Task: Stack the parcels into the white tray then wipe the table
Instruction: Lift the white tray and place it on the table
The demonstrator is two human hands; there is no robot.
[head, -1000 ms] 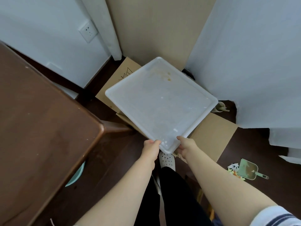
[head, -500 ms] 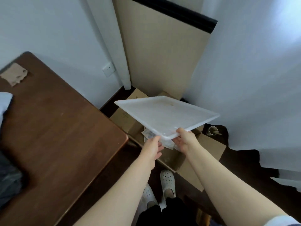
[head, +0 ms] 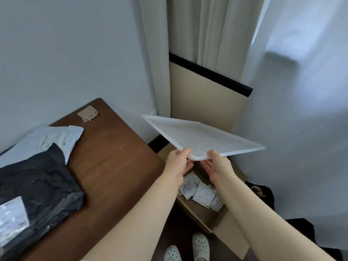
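Both hands hold the white tray [head: 203, 137] in the air by its near corner. The left hand [head: 178, 164] pinches the rim on the left of that corner, thumb on top and fingers beneath. The right hand [head: 219, 166] pinches the rim on the right, thumb over the edge and palm partly open below. The tray is empty, roughly level and turned corner-on, so that one diagonal runs away from the person and the far corner points toward the wall.

The tray hangs clear of the table [head: 113, 166], above an open cardboard box [head: 207, 215] of small packets on the floor. The table lies to the left of both hands, with its bare brown stretch just beside the left forearm. The left hand is therefore the nearer one to it.

Farther left on the table lie the parcels: a black parcel [head: 35, 187] bearing a label, overlapping a grey-white parcel [head: 47, 140] behind it. A scrap of brown paper [head: 88, 114] sits near the far table edge.

By this layout, the tray must travel leftward onto the bare wood before any stacking; no parcel is in it yet, and wiping has not begun.
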